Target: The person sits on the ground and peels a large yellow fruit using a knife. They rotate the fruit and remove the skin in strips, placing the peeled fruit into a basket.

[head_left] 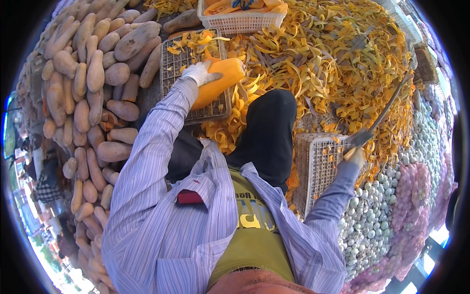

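Observation:
My left hand (pixel 203 73), in a pale work glove, holds a peeled orange squash (pixel 217 82) above an upturned plastic crate (pixel 172 70) with peel scraps on it. My right hand (pixel 356 157) is out to the right, closed around the wooden handle of a blurred bladed tool (pixel 360 138). A long, narrow dark bar (pixel 390 101) extends up and right from the blade; whether it belongs to the tool I cannot tell. Beside this hand is a stack of grid-bottomed plastic crates (pixel 310 161). Long curls of squash peel (pixel 312 55) lie heaped in front.
Many unpeeled tan squashes (pixel 96 71) are piled at the left. A white plastic basket (pixel 240 22) at the front holds peeled squash and a blue glove or cloth (pixel 243 4). Small pale round produce (pixel 369 220) and pink net sacks (pixel 411 198) lie at the right.

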The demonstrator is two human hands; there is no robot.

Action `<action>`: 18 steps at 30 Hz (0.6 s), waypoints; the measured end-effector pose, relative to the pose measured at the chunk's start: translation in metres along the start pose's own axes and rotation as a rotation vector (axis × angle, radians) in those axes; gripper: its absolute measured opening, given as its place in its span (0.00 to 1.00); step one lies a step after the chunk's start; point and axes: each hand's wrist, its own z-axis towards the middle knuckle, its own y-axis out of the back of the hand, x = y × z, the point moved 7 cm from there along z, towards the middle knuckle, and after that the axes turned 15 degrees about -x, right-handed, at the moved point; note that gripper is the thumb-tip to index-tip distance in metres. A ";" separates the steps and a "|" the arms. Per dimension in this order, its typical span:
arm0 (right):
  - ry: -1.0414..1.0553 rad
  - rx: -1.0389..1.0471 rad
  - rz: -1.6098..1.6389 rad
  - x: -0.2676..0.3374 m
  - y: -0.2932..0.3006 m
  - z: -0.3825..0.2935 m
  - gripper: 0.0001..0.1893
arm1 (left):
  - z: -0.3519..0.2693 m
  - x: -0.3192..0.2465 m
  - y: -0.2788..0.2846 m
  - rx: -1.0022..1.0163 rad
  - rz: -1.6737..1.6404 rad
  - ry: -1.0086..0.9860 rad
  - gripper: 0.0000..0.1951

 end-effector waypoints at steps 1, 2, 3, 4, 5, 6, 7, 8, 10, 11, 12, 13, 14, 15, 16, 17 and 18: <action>0.102 0.119 0.016 0.038 -0.024 -0.022 0.19 | 0.001 0.006 -0.003 0.010 -0.008 0.025 0.59; 0.289 0.214 -0.002 0.084 -0.038 -0.065 0.19 | 0.003 0.003 -0.001 -0.016 0.018 0.014 0.59; 0.319 0.146 0.133 0.112 -0.054 -0.097 0.21 | 0.000 -0.001 0.003 -0.045 0.048 0.008 0.59; 0.363 0.231 0.121 0.138 -0.073 -0.102 0.22 | -0.001 -0.011 0.007 -0.071 0.068 -0.011 0.58; 0.428 0.236 0.068 0.158 -0.087 -0.164 0.21 | -0.008 -0.012 0.007 -0.070 0.099 -0.011 0.59; 0.305 0.293 0.138 0.159 -0.116 -0.185 0.18 | -0.015 -0.015 0.010 -0.072 0.124 -0.014 0.59; 0.303 0.486 0.197 0.155 -0.138 -0.202 0.16 | -0.015 -0.026 0.012 -0.077 0.137 -0.043 0.59; 0.264 0.733 0.233 0.131 -0.178 -0.215 0.15 | -0.026 -0.015 0.011 -0.094 0.146 -0.016 0.59; 0.519 0.813 -0.137 0.087 -0.222 -0.221 0.16 | -0.013 -0.031 0.016 -0.091 0.112 -0.077 0.58; 0.681 0.892 -0.300 0.031 -0.260 -0.238 0.19 | -0.019 -0.018 0.013 -0.073 0.115 -0.050 0.58; 0.890 0.921 -0.412 -0.016 -0.283 -0.256 0.23 | -0.017 -0.023 0.016 -0.074 0.116 -0.068 0.58; 1.026 0.946 -0.525 -0.056 -0.288 -0.276 0.26 | -0.014 -0.022 0.019 -0.074 0.102 -0.071 0.58; 1.182 0.957 -0.579 -0.088 -0.280 -0.297 0.30 | -0.012 -0.021 0.018 -0.069 0.088 -0.076 0.57; 1.016 1.011 -0.929 -0.099 -0.240 -0.350 0.30 | -0.018 -0.002 0.010 -0.053 0.068 -0.038 0.57; 1.078 0.993 -0.943 -0.109 -0.220 -0.363 0.30 | -0.016 -0.006 0.012 -0.031 0.056 -0.043 0.57; 1.142 0.985 -0.953 -0.122 -0.212 -0.369 0.30 | -0.013 -0.009 0.015 -0.011 0.046 -0.038 0.57; 1.143 0.996 -0.985 -0.138 -0.208 -0.368 0.30 | -0.012 -0.009 0.017 0.010 0.037 -0.028 0.56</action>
